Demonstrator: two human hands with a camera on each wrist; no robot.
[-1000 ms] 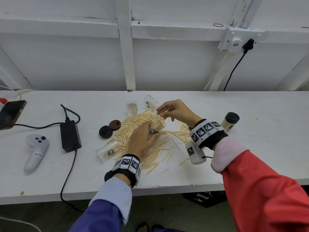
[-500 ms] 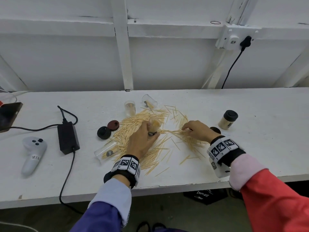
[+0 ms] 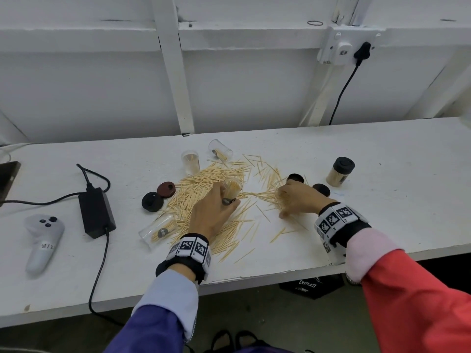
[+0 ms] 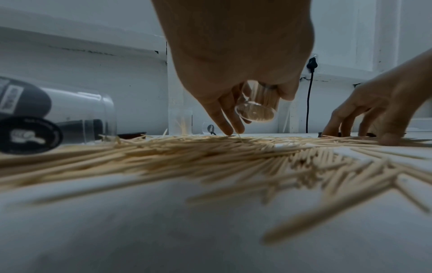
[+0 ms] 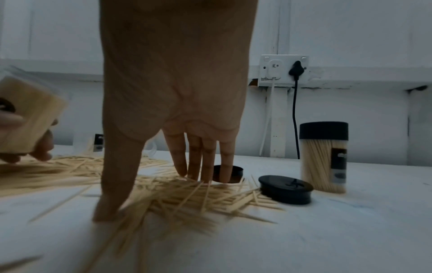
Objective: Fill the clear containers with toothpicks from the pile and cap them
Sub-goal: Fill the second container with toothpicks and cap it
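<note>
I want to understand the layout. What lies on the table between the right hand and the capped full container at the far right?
In the head view, two loose black caps lie between the right hand and the capped container.

My left hand [image 3: 212, 214] curls round a container [image 3: 232, 189], lifted and tilted (two fingers reaching down). My right hand [image 3: 298, 200] is spread palm-down, fingertips [image 5: 182, 171] and thumb planted, both wrists banded.
</note>
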